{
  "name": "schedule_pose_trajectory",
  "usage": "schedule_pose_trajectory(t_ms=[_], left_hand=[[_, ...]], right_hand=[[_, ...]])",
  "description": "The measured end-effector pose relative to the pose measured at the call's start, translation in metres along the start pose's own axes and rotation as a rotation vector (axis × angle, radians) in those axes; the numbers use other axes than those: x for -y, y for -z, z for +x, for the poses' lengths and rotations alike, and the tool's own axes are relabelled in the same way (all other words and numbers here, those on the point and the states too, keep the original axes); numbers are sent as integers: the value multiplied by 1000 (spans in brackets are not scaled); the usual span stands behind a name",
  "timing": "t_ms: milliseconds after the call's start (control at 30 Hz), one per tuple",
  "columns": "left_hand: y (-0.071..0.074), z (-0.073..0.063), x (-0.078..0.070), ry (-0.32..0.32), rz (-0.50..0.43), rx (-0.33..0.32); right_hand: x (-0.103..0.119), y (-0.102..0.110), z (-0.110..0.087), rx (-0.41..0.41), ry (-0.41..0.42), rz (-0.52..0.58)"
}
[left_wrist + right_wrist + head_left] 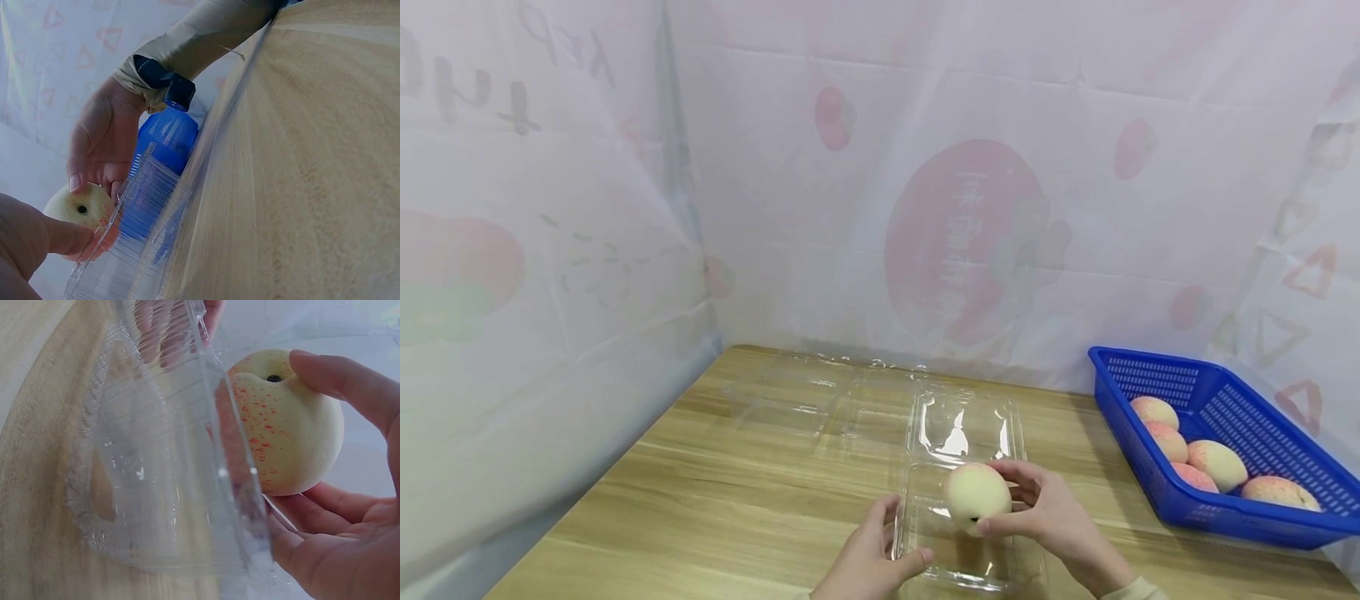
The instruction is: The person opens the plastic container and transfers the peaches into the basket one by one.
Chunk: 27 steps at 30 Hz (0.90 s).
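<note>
A pale peach with red speckles (977, 493) is held between the thumb and fingers of my right hand (1063, 525). It sits at rim height over the front half of an open clear plastic clamshell box (955, 575), its dark stem hollow facing the thumb in the right wrist view. My left hand (868, 557) holds the box's left side, fingers along the outer wall and thumb (70, 237) over the rim. The box's lid (962, 425) lies folded back, away from me. Through the clear wall (156, 456) no other fruit shows inside.
A blue plastic basket (1138, 475) with several peaches (1217, 463) stands on the right. More clear plastic boxes (797, 396) lie open at the back left of the wooden table (715, 500). Printed white sheets (820, 208) hang behind and at both sides.
</note>
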<state>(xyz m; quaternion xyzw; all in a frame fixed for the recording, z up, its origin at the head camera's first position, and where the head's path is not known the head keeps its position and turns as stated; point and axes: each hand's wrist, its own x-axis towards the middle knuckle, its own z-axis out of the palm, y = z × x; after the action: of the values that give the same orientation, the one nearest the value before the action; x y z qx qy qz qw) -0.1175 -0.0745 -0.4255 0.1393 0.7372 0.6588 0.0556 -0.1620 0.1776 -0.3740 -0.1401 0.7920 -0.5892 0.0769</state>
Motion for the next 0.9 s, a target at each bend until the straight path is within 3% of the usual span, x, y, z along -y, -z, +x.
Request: schedule_pose_trajectory(t_ms=[233, 600, 900], left_hand=[[0, -1, 1, 17, 27, -5], [0, 0, 3, -14, 23, 2], [0, 1, 0, 26, 7, 18]], right_hand=[[4, 6, 1, -10, -6, -18], [10, 17, 0, -23, 1, -26], [26, 27, -11, -112, -78, 25]])
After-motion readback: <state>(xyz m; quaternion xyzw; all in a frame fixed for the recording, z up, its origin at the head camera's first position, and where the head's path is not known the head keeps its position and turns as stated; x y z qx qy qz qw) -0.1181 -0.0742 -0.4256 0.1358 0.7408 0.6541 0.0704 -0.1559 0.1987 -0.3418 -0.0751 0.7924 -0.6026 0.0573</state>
